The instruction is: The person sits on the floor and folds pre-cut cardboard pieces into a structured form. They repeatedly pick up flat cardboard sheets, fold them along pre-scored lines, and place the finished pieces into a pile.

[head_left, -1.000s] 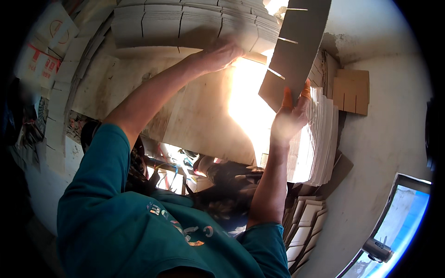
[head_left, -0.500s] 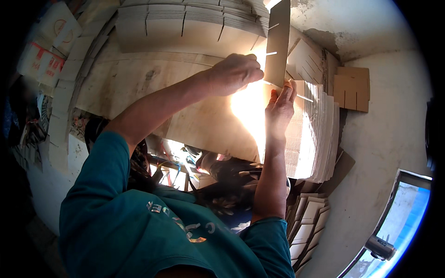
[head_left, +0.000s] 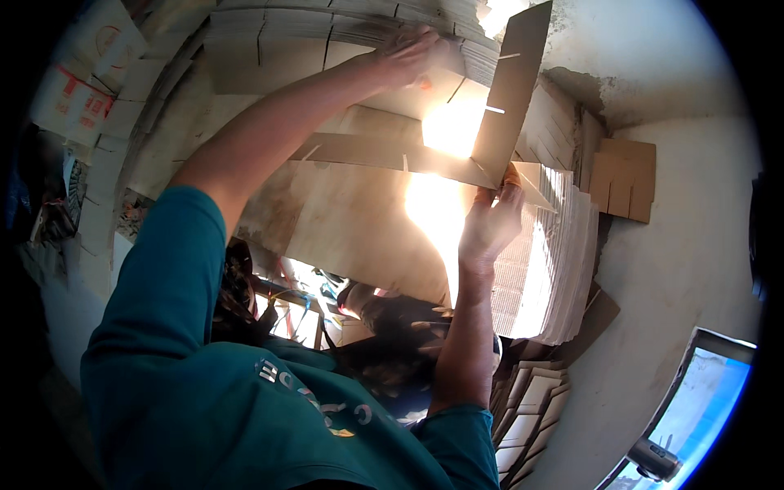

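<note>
So the right hand [head_left: 490, 224] has a slotted cardboard strip [head_left: 513, 90] pinched at its lower end, fingers closed around it; the strip stands nearly upright, tilting toward 1 o'clock from the hand, right in front of a blown-out patch of sunlight. The left hand [head_left: 412, 53] is stretched way up to 12 o'clock, fingers spread and pressed on the stack of slotted cardboard sheets [head_left: 327, 33]; can't tell if it's actually gripping a sheet or just resting there.

My read on handling: the strip looks light and fairly stiff, but thin enough to crease if it gets bent across the slots; the slit edges look like the weak spots, so I'd hold it on the solid part between slots, near an end, like it's held now; dry card shouldn't be slippery.

Room: a second long strip [head_left: 384, 153] lies crosswise at about 9 o'clock from the right hand, touching or nearly touching the upright one; another pile of white sheets [head_left: 563, 261] sits just at 3 o'clock; the plastered wall [head_left: 678, 269] beyond that hems things in; freest space looks to be up toward 1 o'clock.
</note>
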The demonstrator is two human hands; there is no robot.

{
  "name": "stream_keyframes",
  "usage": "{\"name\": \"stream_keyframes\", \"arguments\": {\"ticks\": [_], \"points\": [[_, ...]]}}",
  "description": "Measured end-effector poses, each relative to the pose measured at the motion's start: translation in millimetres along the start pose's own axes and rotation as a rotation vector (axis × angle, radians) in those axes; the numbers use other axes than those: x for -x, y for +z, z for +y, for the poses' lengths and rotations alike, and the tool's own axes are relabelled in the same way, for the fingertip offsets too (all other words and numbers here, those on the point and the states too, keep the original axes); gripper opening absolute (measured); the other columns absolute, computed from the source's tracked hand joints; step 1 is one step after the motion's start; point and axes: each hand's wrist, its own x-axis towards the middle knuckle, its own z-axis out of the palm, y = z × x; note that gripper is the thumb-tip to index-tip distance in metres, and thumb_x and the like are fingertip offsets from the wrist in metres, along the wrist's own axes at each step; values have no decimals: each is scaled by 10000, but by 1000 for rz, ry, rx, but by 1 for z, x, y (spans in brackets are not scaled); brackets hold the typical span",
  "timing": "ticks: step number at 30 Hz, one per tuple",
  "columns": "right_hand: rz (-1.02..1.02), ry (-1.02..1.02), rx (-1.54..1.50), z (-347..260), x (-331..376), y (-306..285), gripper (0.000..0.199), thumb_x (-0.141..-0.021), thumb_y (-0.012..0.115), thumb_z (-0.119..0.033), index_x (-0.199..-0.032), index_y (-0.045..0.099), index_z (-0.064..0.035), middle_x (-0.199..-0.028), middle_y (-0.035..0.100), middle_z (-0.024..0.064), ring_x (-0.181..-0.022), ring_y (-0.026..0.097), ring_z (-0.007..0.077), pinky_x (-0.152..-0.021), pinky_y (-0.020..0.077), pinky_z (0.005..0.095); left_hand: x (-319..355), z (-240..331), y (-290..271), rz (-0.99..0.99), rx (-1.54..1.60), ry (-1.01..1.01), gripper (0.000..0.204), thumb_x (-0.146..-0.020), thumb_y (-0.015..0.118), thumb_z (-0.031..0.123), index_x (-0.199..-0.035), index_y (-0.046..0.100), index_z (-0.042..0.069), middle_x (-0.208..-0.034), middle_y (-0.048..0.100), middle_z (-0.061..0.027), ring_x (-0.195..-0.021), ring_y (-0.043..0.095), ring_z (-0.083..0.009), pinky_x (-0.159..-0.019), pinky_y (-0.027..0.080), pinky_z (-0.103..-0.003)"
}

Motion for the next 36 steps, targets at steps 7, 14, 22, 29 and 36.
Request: {"name": "stream_keyframes", "arguments": {"ticks": [7, 14, 22, 29, 36], "points": [[42, -19, -44, 0, -3, 4, 516, -794, 626, 58, -1274, 465, -40, -1150, 596, 113, -925, 628, 250, -737, 559, 305, -1, -16, 52, 185, -103, 93, 353, -630, 731, 120, -905, 526, 38, -886, 544, -79, -888, 514, -246, -743, 460, -360], [45, -17, -74, -9, -6, 2, 648, -796, 603, 87, -1378, 374, -83, -1252, 542, 127, -1007, 616, 210, -793, 550, 265, 2, -3, 23, 70, 209, -8, 187, -676, 678, 41, -834, 579, 26, -768, 570, -111, -816, 561, -290, -685, 464, -395], [-13, 44, -153, -9, -3, -4, 607, -842, 559, 29, -1398, 345, -91, -1226, 552, 119, -980, 612, 197, -799, 522, 274, 9, 14, 3, 20, 281, -16, 140, -706, 653, 15, -835, 597, 11, -744, 584, -122, -796, 584, -299, -634, 477, -395], [-105, 3, -78, -2, 2, -7, 717, -793, 540, 122, -1428, 283, -91, -1025, 592, 130, -759, 624, 205, -629, 517, 302, 12, 37, -20, 180, 411, 145, 167, -675, 629, -20, -839, 608, 6, -756, 599, -113, -783, 580, -281, -643, 481, -378], [-149, 59, 0, 12, 10, 0, 540, -819, 500, 31, -1342, 408, -71, -1016, 590, 168, -819, 636, 317, -676, 534, 390, 22, 72, -49, 81, 561, 55, 138, -702, 651, 37, -823, 611, -17, -763, 602, -128, -783, 590, -269, -663, 475, -359]]}}
